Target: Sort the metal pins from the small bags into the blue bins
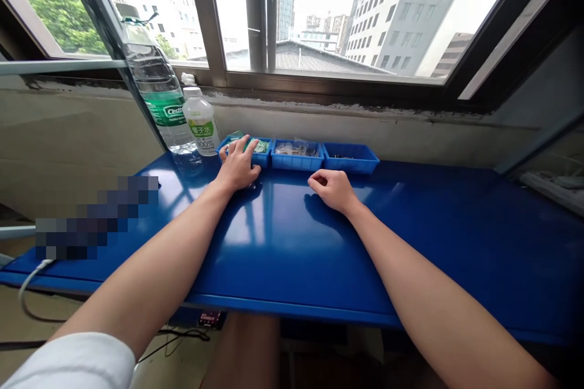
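My left hand [237, 164] is over the front of the left blue bin [261, 161], its fingers apart and reaching over the green and white packets [261, 146] inside. The middle blue bin [297, 162] holds clear plastic bags. In the right blue bin [350, 164] lie a few small dark pieces. My right hand [332, 188] is in front of the middle and right bins, above the blue table, with thumb and fingertips pinched together. Whatever the pinch holds, if anything, is too small to make out.
A large water bottle [157, 88] and a smaller white bottle [201, 124] stand left of the bins on the blue table [292, 267]. A blurred-out object with a white cable [27, 292] lies at the left edge. A window is behind.
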A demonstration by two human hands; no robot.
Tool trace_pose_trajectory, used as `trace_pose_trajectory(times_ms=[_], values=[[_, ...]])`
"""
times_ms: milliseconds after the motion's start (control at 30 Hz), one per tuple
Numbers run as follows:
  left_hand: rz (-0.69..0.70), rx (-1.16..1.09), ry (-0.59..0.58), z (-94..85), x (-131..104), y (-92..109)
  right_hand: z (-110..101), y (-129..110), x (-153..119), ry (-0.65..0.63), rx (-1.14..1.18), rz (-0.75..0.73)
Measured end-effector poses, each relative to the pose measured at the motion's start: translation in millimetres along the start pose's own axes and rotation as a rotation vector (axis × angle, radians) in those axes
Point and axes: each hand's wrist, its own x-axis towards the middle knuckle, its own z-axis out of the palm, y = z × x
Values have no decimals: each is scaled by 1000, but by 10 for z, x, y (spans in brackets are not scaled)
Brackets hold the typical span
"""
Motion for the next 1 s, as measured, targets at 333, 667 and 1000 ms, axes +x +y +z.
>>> trace_pose_trajectory(times_ms=[333,667,1000], values=[[-117,-23,127,57,-85,5,63,54,-25,20,-156,64],[-128,77,136,40,-73,43,72,67,-3,-62,-235,119],[-367,140,-323,-66,-92,83,60,-136,-93,-167,-430,70]])
